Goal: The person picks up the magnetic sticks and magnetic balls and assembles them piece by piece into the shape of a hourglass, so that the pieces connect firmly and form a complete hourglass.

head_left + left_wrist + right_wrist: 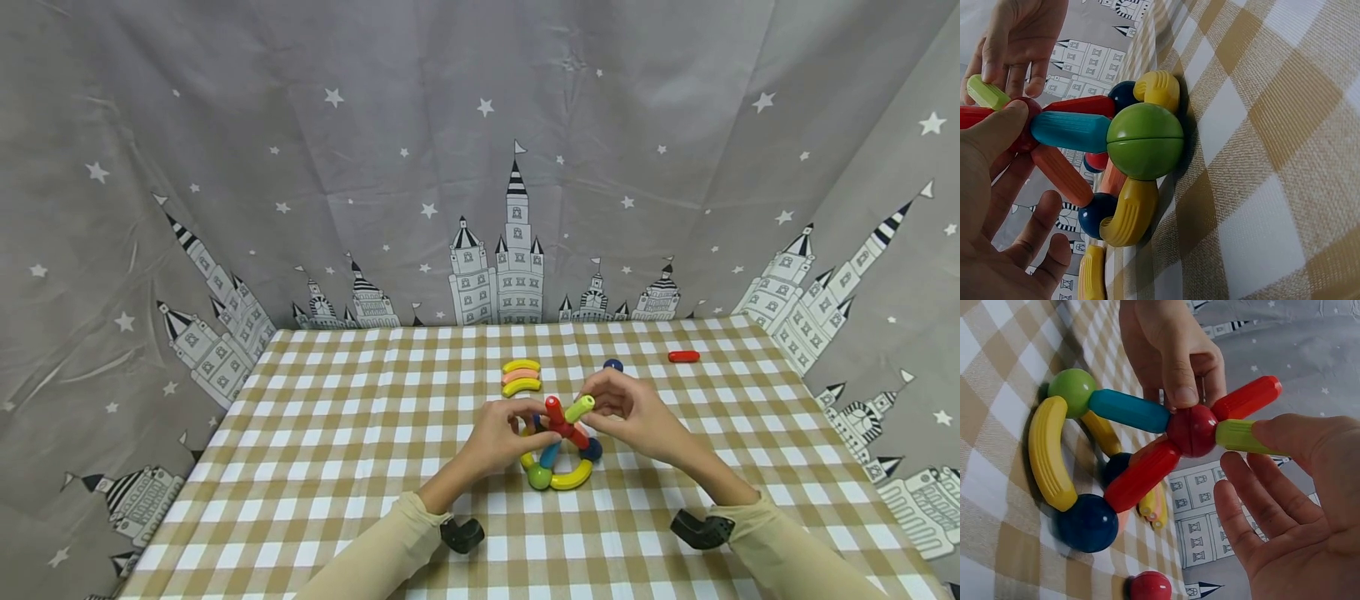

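A construction of magnetic sticks and balls stands on the checked cloth. Its base has yellow curved sticks [1049,453], a green ball [1072,392] and navy balls [1088,523]. A blue stick [1129,411], a red stick [1141,475] and an orange stick [1063,176] slope up to a red ball [1192,430]. My left hand [498,433] holds that ball between thumb and fingers. From the ball's top, a second red stick [553,408] and a lime-green stick [580,408] point upward. My right hand [637,417] pinches the lime-green stick, which meets the ball.
Behind the construction lie yellow and salmon curved sticks [521,387] in a row. A loose ball [613,365], navy on top, is beyond my right hand. Farther right lies a loose red stick [683,357]. A grey castle-print curtain [420,167] rises behind the table.
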Available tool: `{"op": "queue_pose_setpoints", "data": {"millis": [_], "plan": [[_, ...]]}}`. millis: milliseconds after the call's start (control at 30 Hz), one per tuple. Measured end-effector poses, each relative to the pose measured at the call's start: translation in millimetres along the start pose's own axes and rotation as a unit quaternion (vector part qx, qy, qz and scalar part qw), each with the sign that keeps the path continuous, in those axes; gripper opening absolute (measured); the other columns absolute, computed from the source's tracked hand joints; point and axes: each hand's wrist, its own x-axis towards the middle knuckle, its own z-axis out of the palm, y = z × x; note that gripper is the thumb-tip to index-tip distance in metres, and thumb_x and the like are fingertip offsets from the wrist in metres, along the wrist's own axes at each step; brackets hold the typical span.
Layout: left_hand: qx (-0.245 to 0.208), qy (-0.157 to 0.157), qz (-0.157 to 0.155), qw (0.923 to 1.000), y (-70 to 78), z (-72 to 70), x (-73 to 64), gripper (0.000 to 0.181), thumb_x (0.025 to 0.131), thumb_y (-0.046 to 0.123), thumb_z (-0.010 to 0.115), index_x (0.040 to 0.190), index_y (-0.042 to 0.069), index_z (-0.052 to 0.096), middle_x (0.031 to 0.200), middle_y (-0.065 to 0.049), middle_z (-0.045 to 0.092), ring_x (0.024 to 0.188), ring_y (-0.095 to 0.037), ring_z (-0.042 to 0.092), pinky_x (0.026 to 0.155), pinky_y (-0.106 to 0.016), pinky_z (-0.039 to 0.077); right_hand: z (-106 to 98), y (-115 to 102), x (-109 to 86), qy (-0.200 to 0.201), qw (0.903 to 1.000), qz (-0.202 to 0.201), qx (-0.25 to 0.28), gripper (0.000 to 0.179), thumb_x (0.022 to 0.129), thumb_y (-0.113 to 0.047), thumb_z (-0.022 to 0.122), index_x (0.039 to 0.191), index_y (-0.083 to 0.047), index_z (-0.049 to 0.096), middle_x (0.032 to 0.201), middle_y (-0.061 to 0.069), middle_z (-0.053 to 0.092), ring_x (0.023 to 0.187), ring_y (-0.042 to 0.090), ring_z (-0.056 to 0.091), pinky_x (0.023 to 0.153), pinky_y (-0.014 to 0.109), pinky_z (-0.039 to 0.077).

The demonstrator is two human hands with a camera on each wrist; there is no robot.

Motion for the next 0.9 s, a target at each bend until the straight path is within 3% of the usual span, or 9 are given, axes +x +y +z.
{"op": "queue_pose_setpoints", "data": {"millis": [267,433,667,900], "plan": [[0.002,0.000,-0.010,0.9999,0.8,-0.3,-1.2,0.026,0.087,0.028,0.085,0.110,0.018,0.078,0.095,0.001,0.076,0.078,-0.021,0.065,0.063,-0.026,0.047,-15.4,1.0,-1.4,0.004,0.9998,0.006,-0.019,0.036,0.091,0.000,0.076,0.124,-0.005,0.061,0.116,0.016,0.068,0.101,0.031,0.070,0.084,0.032,0.059],[0.004,-0.001,-0.015,0.9999,0.0,0.2,-1.3,0.027,0.087,0.029,0.085,0.111,0.018,0.078,0.094,0.003,0.076,0.077,-0.018,0.064,0.063,-0.026,0.046,-28.2,7.8,-1.7,0.016,0.9980,0.008,-0.060,0.037,0.093,-0.002,0.074,0.128,-0.005,0.061,0.118,0.022,0.069,0.104,0.037,0.069,0.083,0.033,0.059],[0.004,0.002,-0.008,1.0000,0.1,0.0,-1.0,0.027,0.087,0.029,0.085,0.111,0.018,0.078,0.095,0.001,0.076,0.077,-0.019,0.064,0.063,-0.026,0.046,-40.8,25.3,2.5,0.039,0.9910,0.042,-0.121,0.035,0.094,-0.004,0.074,0.128,-0.004,0.065,0.126,0.022,0.067,0.105,0.036,0.069,0.085,0.033,0.058],[-0.003,0.001,-0.013,0.9999,-0.7,-0.1,-0.3,0.027,0.087,0.028,0.085,0.112,0.019,0.078,0.096,0.010,0.075,0.081,-0.024,0.066,0.070,-0.033,0.053,-51.1,55.0,12.3,0.071,0.9782,0.062,-0.185,0.037,0.091,0.001,0.075,0.127,0.000,0.066,0.129,0.023,0.065,0.100,0.038,0.070,0.083,0.047,0.059]]}}
